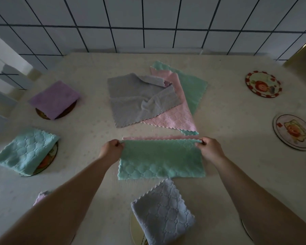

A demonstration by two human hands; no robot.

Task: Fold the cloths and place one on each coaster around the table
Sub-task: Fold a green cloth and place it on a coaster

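Each grip is a pinch: the left hand and right hand hold the far corners of the mint-green quilted microfibre cloth, already doubled into a strip on the cream tabletop, likely to square its edges. Beyond the hands lies the unfolded pile, topped by a crumpled grey cloth; two bare round picture coasters wait to their right.

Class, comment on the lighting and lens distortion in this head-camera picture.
Head view: dim, soft, even light, no glare; faint shadows under the forearms. The wide-angle lens bends the wall tiles and stretches the edges. The green cloth is sharp; the bottom corners look blurred.
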